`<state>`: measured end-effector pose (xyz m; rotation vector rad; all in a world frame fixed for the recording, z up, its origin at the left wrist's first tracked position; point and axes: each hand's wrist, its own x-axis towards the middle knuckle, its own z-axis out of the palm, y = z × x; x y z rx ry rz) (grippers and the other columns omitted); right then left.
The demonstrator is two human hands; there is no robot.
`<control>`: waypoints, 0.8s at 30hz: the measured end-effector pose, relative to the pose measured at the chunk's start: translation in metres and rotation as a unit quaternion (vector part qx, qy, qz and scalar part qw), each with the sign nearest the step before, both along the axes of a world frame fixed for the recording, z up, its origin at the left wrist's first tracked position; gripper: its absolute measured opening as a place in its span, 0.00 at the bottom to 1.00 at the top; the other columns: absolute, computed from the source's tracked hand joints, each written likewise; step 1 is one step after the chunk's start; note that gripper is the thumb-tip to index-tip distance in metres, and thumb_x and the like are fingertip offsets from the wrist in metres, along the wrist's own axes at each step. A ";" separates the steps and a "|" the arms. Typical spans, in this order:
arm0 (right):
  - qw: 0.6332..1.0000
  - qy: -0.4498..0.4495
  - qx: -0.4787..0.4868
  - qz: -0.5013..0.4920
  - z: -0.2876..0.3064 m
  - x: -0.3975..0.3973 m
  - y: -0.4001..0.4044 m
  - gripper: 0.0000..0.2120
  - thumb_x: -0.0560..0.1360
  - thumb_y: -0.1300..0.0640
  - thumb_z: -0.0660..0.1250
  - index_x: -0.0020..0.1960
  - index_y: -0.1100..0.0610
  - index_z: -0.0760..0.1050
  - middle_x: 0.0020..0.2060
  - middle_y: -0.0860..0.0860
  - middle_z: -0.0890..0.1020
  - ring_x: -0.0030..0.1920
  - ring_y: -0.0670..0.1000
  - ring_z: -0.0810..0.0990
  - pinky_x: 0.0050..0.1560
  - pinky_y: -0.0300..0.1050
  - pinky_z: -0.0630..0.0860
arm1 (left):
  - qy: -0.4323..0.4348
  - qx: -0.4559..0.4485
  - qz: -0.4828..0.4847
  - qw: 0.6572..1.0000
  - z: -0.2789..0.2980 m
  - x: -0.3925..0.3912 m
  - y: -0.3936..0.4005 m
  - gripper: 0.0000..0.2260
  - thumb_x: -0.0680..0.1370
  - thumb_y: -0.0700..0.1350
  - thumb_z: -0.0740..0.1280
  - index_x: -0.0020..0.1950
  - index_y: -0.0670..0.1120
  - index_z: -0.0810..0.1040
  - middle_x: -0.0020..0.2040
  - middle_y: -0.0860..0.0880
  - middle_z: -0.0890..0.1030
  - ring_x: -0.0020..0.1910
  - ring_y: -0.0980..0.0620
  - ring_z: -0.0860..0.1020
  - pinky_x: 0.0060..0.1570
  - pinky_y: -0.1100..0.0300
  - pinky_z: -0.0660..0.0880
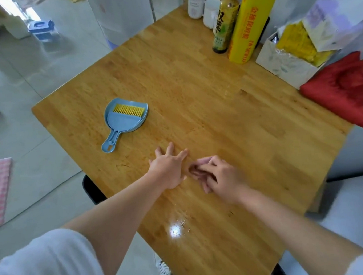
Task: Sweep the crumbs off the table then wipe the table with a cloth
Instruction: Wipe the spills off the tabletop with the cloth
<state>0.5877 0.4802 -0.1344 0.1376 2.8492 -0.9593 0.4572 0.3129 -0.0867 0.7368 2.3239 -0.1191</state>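
Left hand fingers spread, empty, over wooden table | right hand fingers loosely curled, empty | blue dustpan with nested yellow-bristled brush near left edge: likely light, stiff plastic; grip handle | no cloth identified

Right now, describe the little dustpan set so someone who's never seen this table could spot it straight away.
Start at the wooden table and look to its left part, ahead of the left hand. A small blue dustpan lies flat there, its handle pointing toward the near-left edge. A brush with yellow bristles is nested inside it, and it lies alone, far from the bottles and boxes at the far right.
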 end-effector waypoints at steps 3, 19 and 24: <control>1.000 0.001 -0.021 0.023 0.014 0.080 0.032 0.17 0.77 0.54 0.64 0.61 0.35 0.76 0.61 0.31 0.73 0.54 0.36 0.78 0.46 0.28 0.73 | -0.006 -0.003 -0.008 1.000 0.000 -0.001 0.001 0.38 0.80 0.57 0.67 0.81 0.63 0.44 0.82 0.46 0.40 0.78 0.30 0.45 0.71 0.32 0.63; 0.994 -0.067 -0.087 0.000 0.041 0.170 -0.031 0.16 0.81 0.60 0.62 0.62 0.43 0.77 0.62 0.40 0.77 0.49 0.43 0.83 0.45 0.42 0.80 | -0.012 -0.038 -0.032 0.999 0.003 0.002 -0.002 0.36 0.82 0.60 0.60 0.80 0.64 0.37 0.81 0.48 0.35 0.79 0.32 0.42 0.73 0.33 0.58; 0.910 -0.034 0.046 -0.410 0.030 0.130 0.030 0.13 0.84 0.59 0.59 0.63 0.49 0.77 0.61 0.53 0.76 0.45 0.49 0.81 0.45 0.49 0.80 | -0.002 -0.054 -0.036 0.998 0.008 0.002 -0.001 0.36 0.81 0.61 0.61 0.80 0.64 0.38 0.81 0.48 0.36 0.79 0.31 0.43 0.72 0.32 0.59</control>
